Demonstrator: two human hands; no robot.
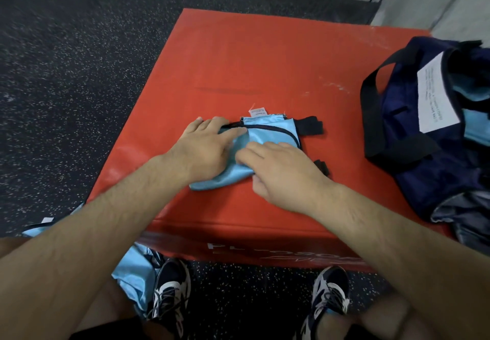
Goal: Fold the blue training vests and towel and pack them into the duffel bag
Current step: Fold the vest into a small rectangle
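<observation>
The red padded surface (238, 56) fills mid-frame, and the navy duffel bag (413, 154) gapes at its right edge with blue fabric inside. The folded blue training vest (275, 134) lies at centre, its long axis running left to right, under both hands. The left hand (204, 149) and right hand (281, 172) press it flat, each grip apart with straight fingers. The bag lies rightward, nearer the right hand. Another blue vest (132, 270) hangs at lower left.

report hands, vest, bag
Left hand and right hand pressing folded vest on box. Bag open at right. More blue cloth by left leg.
</observation>
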